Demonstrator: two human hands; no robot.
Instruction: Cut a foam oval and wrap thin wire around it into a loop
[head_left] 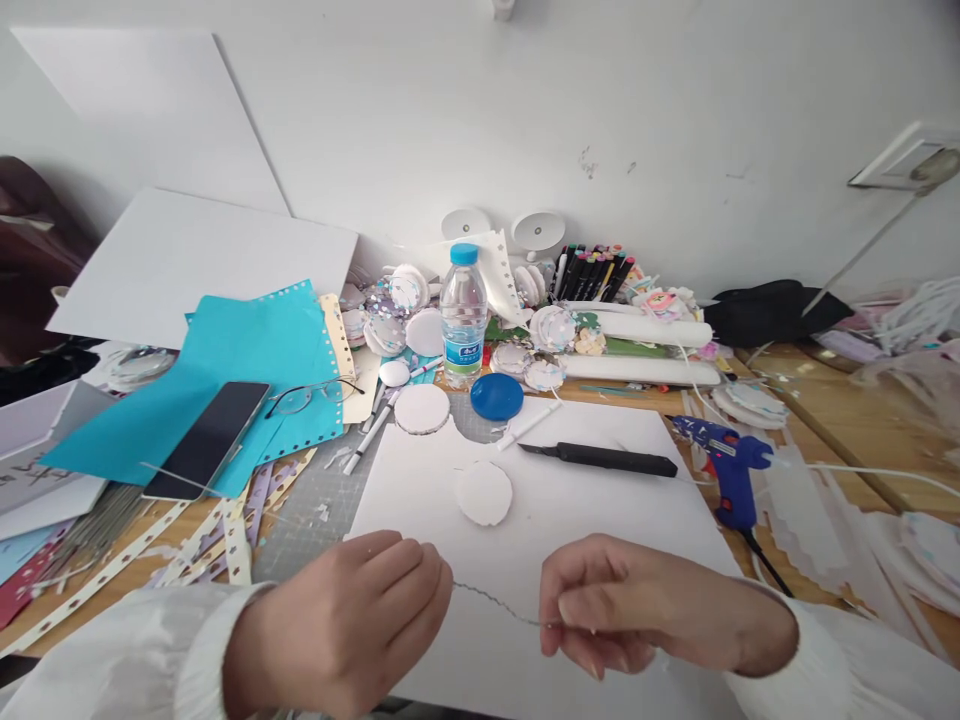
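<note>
My left hand [352, 615] and my right hand [637, 610] are both closed near the table's front edge, each pinching one end of a thin wavy wire [491, 600] stretched between them. They hover over a white foam board [540, 520]. A white foam disc [484, 492] lies on the board just beyond the wire. A black-handled craft knife [600, 459] rests farther back on the same board.
A water bottle [463, 315], blue lid [496, 396], blue glue gun [726, 465] on the right, phone [207, 438] and glasses [309, 395] on teal paper [240, 370] at left. Markers [592, 270], foam rolls and decorated discs crowd the back by the wall.
</note>
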